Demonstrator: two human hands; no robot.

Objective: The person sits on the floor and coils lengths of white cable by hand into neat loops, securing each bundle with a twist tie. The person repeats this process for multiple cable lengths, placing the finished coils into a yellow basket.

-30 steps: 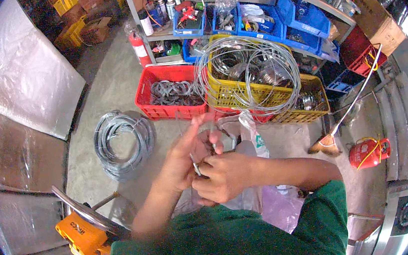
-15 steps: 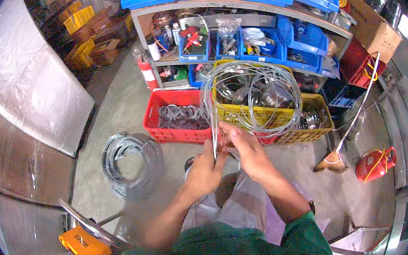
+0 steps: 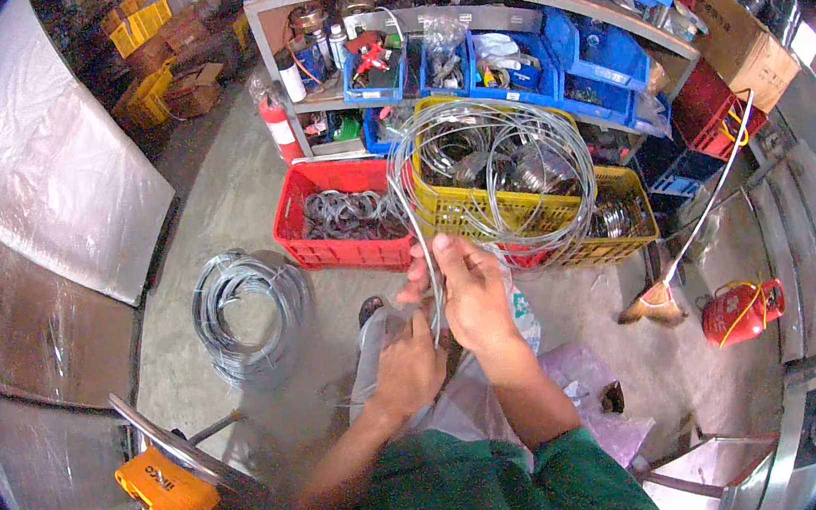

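Right hand [image 3: 472, 288] closed around the bottom of a wire coil [image 3: 496, 185], fingers wrapped, holding it upright in front of the body. Left hand [image 3: 408, 361] just below, curled shut on the wire tail that hangs down from the coil; exact pinch is hidden by the knuckles. Coil is several grey loops, raised over the yellow crate [image 3: 534, 210], not touching it as far as I can tell. Progress: loops look formed and gathered, no tie visible around them, so binding the tail seems left to do. Red crate [image 3: 340, 227] of finished-looking rings sits left of the yellow one. Bigger loose wire bundle [image 3: 244, 314] lies on the floor, well apart. Shelf [image 3: 464, 37] with blue bins behind.
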